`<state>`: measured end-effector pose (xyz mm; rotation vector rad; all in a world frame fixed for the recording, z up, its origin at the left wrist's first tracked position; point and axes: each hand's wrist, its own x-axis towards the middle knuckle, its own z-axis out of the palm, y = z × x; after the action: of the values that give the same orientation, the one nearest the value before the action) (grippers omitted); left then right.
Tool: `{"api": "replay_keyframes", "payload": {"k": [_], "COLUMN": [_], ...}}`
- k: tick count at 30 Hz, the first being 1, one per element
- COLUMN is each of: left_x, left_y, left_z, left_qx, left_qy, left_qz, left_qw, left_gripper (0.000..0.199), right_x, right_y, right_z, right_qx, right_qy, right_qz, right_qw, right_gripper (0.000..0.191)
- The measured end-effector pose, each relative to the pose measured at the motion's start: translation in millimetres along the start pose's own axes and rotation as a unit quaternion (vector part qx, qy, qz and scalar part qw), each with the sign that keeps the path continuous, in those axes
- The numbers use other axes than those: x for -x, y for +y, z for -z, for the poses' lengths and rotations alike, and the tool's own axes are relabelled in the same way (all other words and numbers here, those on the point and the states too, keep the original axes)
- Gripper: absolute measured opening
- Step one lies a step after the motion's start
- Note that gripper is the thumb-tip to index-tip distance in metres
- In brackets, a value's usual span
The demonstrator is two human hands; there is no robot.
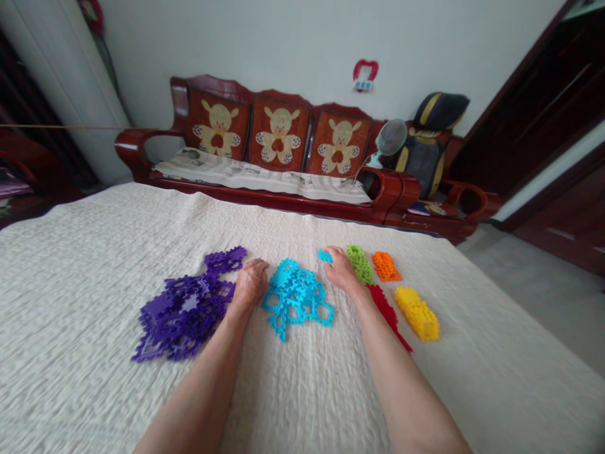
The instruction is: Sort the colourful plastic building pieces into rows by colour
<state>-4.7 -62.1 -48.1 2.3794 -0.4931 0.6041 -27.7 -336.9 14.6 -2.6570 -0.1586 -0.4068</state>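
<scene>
A loose pile of light blue plastic pieces [297,293] lies between my hands. My right hand [339,268] has its fingers closed on a small blue piece [325,255], just beyond the pile's right side. My left hand [252,280] rests on the cloth between the blue pile and a heap of purple pieces [177,321]; its fingers are curled and whatever is under them is hidden. Green pieces [360,263] stand in a row beside my right hand. Red pieces [390,315] are partly covered by my right forearm.
Orange pieces [386,266] and a yellow row [416,313] lie farther right on the cream quilted cloth [293,233]. Behind the covered surface stand a wooden sofa with bear-patterned cushions [278,135] and a small fan [391,137].
</scene>
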Motion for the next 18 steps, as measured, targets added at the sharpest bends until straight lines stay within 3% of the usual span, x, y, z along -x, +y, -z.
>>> {"api": "replay_keyframes", "payload": {"k": [7,18], "left_x": [0,-1], "left_y": [4,0], "left_z": [3.2,-0.2], "left_qx": [-0.003,-0.004], "left_qy": [-0.016,-0.012], "left_qz": [0.011,0.003], "left_qw": [1.000,1.000], "left_gripper": [0.035,0.035], "right_x": [53,55], "right_y": [-18,-31], "right_z": [-16,-30], "right_qx": [-0.124,-0.113], "right_qy": [0.012,0.010], "right_qz": [-0.030,0.030], "right_qw": [0.992,0.993], "right_gripper": [0.038,0.040]}}
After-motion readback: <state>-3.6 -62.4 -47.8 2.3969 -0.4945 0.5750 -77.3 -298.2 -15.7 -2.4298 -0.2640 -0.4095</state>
